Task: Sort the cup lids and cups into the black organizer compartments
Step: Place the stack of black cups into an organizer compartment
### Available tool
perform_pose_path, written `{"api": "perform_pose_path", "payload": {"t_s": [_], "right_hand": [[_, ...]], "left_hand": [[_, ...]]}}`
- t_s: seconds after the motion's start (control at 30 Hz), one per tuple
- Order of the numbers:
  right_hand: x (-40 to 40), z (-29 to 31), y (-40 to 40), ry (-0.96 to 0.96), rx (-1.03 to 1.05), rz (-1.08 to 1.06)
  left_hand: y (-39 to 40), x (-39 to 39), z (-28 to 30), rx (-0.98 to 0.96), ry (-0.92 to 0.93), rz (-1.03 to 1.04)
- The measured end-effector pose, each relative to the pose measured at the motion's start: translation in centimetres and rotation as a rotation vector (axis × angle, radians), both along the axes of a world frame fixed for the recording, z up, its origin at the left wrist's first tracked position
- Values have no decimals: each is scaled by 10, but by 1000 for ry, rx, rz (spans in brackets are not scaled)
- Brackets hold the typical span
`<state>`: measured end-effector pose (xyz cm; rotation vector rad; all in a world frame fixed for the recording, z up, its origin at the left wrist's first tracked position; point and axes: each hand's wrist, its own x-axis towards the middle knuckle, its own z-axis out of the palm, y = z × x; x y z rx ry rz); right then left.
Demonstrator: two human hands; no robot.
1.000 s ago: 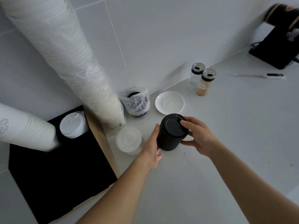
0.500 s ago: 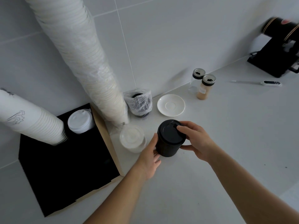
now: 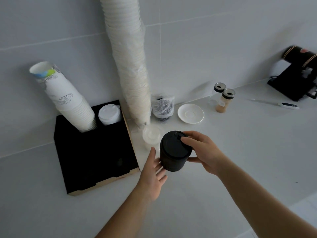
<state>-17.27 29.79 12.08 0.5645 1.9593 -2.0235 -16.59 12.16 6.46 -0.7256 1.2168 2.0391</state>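
Observation:
A stack of black cup lids (image 3: 174,152) stands between my hands near the counter's middle. My right hand (image 3: 202,152) grips its top and right side; my left hand (image 3: 154,170) presses flat against its lower left side. The black organizer (image 3: 96,152) sits to the left, with a stack of white paper cups (image 3: 68,100) in its back-left compartment and white lids (image 3: 109,114) in the compartment beside it. A stack of clear lids (image 3: 151,134) stands just right of the organizer. A tall wrapped sleeve of white cups (image 3: 130,66) leans on the wall.
A bagged bundle of black lids (image 3: 163,107), a white saucer (image 3: 190,113), two shaker jars (image 3: 223,100), a probe thermometer (image 3: 288,105) and a black machine (image 3: 295,83) stand along the wall. The organizer's front compartments are dark.
The black lid stack has lifted and tilted slightly between both hands. My view has swung right and up, so the organizer and cup stack show more fully.

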Motion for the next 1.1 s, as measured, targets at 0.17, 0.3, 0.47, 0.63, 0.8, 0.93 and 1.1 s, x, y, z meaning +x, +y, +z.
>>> {"api": "perform_pose_path", "payload": {"t_s": [0.17, 0.3, 0.47, 0.63, 0.8, 0.93, 1.1], "right_hand": [[3, 13, -31, 28, 19, 78], [2, 20, -62, 48, 35, 159], [1, 27, -106, 49, 29, 260], [3, 27, -144, 46, 20, 317], [1, 30, -175, 44, 14, 361], [-4, 32, -192, 51, 22, 395], [-16, 31, -210, 53, 51, 411]], "left_hand": [[-31, 20, 7, 22, 31, 123], [-59, 34, 10, 4, 62, 214], [-99, 54, 16, 11, 101, 337], [-130, 70, 15, 28, 97, 446], [-149, 80, 14, 63, 77, 564], [-159, 82, 14, 111, 77, 635], [-166, 75, 12, 135, 86, 724]]}}
